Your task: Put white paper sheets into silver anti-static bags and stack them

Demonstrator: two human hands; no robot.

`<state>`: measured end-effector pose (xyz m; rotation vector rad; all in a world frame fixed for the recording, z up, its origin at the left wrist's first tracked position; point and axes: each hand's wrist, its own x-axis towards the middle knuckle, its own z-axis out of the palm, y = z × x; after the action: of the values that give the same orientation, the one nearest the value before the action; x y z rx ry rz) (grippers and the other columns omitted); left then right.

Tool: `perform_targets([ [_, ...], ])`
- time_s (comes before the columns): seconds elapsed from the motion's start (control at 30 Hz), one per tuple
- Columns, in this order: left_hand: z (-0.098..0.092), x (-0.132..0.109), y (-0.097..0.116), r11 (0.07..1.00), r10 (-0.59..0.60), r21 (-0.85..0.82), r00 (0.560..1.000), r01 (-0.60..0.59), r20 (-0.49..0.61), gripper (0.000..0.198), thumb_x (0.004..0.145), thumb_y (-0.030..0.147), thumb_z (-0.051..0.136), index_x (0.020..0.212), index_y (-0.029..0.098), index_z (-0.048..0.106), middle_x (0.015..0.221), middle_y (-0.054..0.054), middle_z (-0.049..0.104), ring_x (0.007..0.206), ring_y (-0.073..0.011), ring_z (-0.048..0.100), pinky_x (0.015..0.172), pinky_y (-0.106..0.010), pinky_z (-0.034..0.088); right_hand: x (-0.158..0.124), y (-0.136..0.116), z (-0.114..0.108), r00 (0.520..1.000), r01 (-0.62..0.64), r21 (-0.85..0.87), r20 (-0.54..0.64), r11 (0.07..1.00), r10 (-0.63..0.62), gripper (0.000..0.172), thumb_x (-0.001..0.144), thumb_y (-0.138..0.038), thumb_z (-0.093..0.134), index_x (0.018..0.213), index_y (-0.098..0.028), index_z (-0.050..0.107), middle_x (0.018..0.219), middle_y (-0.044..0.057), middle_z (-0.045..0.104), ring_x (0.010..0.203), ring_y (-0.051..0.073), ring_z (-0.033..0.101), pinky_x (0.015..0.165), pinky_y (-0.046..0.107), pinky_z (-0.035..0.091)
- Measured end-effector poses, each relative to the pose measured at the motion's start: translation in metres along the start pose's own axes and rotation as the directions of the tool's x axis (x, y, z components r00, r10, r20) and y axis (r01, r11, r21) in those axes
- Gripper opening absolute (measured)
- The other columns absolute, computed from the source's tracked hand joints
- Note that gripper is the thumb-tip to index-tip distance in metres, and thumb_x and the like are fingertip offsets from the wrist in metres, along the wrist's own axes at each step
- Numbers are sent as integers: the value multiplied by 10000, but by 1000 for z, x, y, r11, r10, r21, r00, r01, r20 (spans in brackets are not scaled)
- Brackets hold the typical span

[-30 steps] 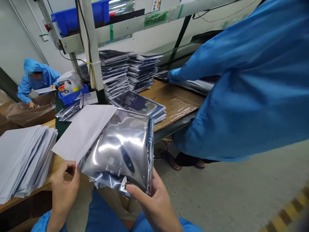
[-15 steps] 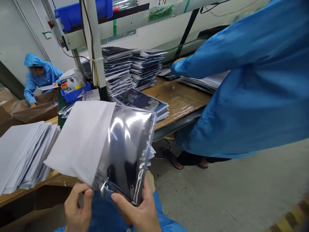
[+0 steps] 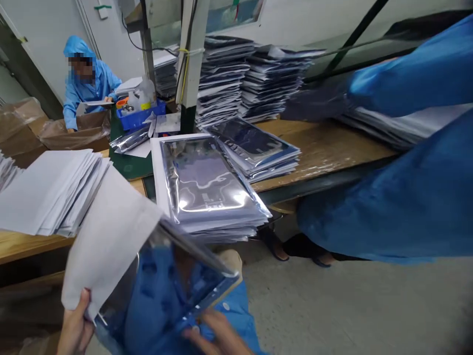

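The left hand [image 3: 76,328] and right hand [image 3: 216,335] are gripping narrowly a silver anti-static bag [image 3: 166,291], a white sheet [image 3: 109,236] jutting from it, above a stack of filled bags [image 3: 207,187].

**Silver, White and Blue Prevail**

A rectangular foil bag [image 3: 162,288] is seen in mirror silver, tinted blue by reflection. A white paper sheet [image 3: 107,236] is unpatterned. A blue cloth smock [image 3: 391,207] is vivid, and a tan wooden desk [image 3: 325,153] is pale-streaked.
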<state>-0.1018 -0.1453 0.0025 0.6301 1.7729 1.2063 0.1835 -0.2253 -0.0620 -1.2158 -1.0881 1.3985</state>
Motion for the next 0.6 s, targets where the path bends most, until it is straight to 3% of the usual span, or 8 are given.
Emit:
perform_targets([
  [0.07,-24,17,-15,997,-43,60,998,40,51,741,478,502,828,1139,240,618,921,-47,741,1060,-342,625,885,-426,559,10,6,-16,978,-67,164,-187,984,98,297,739,-516,706,901,-273,759,904,78,767,895,286,692,888,453,518],
  [0.17,-36,39,-38,979,-160,160,963,127,216,714,411,446,876,1033,170,661,997,-109,726,1127,-349,585,1008,-427,459,32,20,-16,957,-132,455,-174,881,234,475,749,-623,640,996,-225,720,991,104,748,961,263,677,893,429,504],
  [0.27,-24,56,-61,960,-238,227,905,164,353,587,465,403,876,951,148,669,1046,-144,707,1129,-327,589,1036,-411,421,59,39,1,951,-152,518,-155,842,267,547,713,-672,633,927,-179,736,910,110,754,885,259,685,832,399,515],
  [0.4,-1,70,-85,939,-323,250,862,238,392,447,552,406,847,886,179,654,968,-137,723,1039,-305,645,957,-415,490,81,68,15,914,-67,494,-318,867,252,381,652,-494,788,832,-165,722,765,26,736,783,201,658,816,351,491],
  [0.5,11,74,-99,931,-347,262,840,254,418,424,607,482,800,878,191,652,915,-130,734,1013,-317,655,917,-454,515,79,87,16,863,-25,492,-429,870,267,276,704,-383,782,820,-153,682,743,-9,705,751,172,647,805,364,494],
  [0.6,17,71,-113,932,-349,258,824,255,447,462,612,532,779,908,200,657,956,-114,734,1041,-315,644,958,-451,491,64,99,14,834,-46,534,-445,844,327,301,731,-440,740,795,-157,663,711,-5,697,694,171,653,750,372,518],
])
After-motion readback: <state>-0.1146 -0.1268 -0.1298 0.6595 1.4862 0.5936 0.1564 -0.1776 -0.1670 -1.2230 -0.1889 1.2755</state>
